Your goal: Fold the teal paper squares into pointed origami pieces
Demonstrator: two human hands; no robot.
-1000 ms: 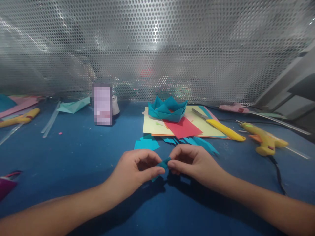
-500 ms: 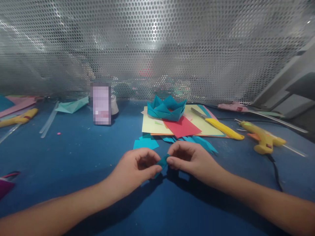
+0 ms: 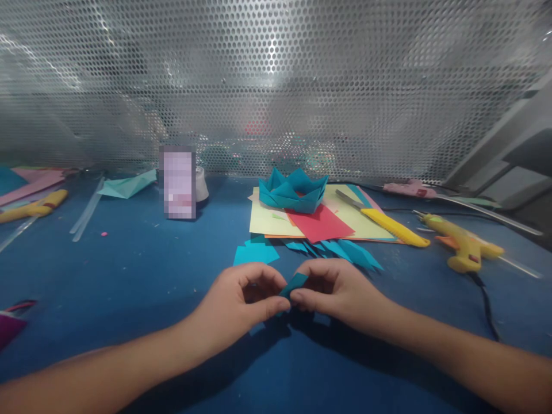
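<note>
A small folded piece of blue paper point(image 3: 295, 283) is pinched between both hands, just above the blue tabletop. My left hand point(image 3: 248, 296) grips its lower left part with thumb and fingers. From the other side my right hand point(image 3: 332, 290) holds it, thumb in front and curled fingers behind. The fingers cover part of the paper. Just beyond them lie flat blue paper squares point(image 3: 256, 253) and several folded, pointed blue paper pieces point(image 3: 351, 253). Farther back, a ring of folded blue paper points point(image 3: 293, 195) sits on a stack of coloured sheets point(image 3: 267, 221).
A red sheet point(image 3: 321, 223) and a yellow utility knife point(image 3: 394, 227) rest on the stack. At right lies a yellow glue gun point(image 3: 463, 241) with its cord, a pink glue gun point(image 3: 409, 188) behind. A phone-shaped blurred object point(image 3: 179, 184) stands left of centre. Perforated metal point(image 3: 276, 86) closes the back.
Both hands have shifted slightly, and the right fingers have moved lower. More of the blue paper's upper end now shows between the hands.
</note>
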